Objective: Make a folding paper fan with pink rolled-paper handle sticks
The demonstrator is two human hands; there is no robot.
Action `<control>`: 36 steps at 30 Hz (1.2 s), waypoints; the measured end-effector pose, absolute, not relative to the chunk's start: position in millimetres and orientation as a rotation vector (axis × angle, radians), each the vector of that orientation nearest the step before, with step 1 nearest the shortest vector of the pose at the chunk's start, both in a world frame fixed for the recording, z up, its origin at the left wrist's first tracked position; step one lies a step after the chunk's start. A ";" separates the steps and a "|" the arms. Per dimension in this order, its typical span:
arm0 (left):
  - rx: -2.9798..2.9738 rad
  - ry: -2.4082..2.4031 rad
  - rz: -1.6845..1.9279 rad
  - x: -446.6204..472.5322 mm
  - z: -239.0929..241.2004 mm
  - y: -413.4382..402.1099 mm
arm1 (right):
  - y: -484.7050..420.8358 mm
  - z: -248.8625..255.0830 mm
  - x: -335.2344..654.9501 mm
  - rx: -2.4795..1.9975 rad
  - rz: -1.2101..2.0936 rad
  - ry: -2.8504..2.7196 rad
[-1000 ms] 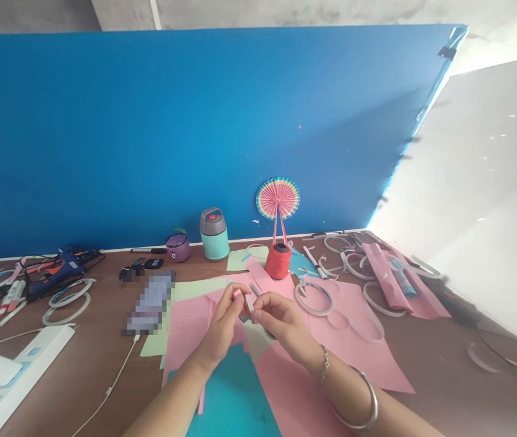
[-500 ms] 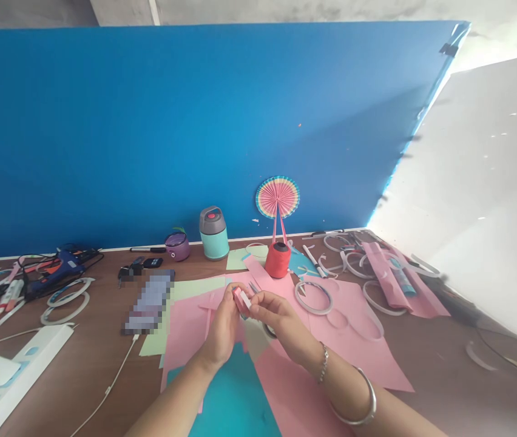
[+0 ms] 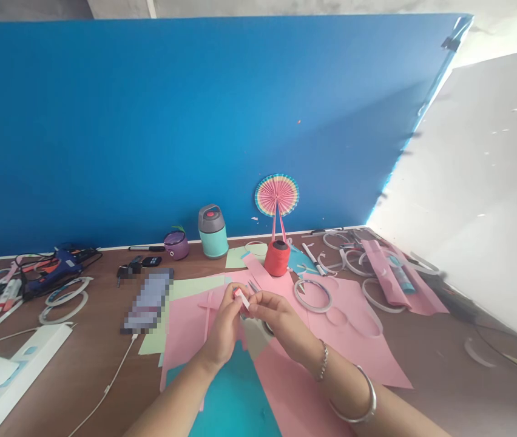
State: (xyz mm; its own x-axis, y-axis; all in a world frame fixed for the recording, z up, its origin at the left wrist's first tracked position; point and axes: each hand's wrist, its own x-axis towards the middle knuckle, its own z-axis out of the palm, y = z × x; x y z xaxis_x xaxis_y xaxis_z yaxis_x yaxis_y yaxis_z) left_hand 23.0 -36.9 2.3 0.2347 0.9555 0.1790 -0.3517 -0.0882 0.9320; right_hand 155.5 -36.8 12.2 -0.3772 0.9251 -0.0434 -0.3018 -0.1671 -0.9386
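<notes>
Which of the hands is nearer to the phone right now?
Left. The left hand is to the right of the phone, with pink paper showing between them; the right hand is farther to the right, beyond the left one.

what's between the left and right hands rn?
Head view: a small pink-and-white piece, spanning from the fingers of the left hand to those of the right hand. Too small to tell exactly what it is.

pink-and-white paper piece [image 3: 244, 300] | small, narrow | tilted | held up between fingers [image 3: 262, 301]
</notes>
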 end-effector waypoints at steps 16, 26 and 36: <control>1.225 0.829 1.273 26.1 -1.7 -35.2 | -35.9 12.0 155.2 -0.911 1.682 -1.159; 1.236 0.863 1.266 25.9 -0.6 -37.3 | -37.5 16.5 154.2 -0.940 1.651 -1.176; 1.130 0.762 1.339 27.5 -4.1 -34.0 | -36.4 21.4 155.7 -1.079 1.627 -1.155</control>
State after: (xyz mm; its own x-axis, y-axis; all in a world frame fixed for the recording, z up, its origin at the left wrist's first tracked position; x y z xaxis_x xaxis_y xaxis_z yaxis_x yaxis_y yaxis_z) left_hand 27.5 -34.0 -4.1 0.1329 0.9752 0.1769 -0.3466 -0.1215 0.9301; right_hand 155.7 -36.4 21.4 -0.2708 0.9474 -0.1704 -0.1518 -0.2168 -0.9643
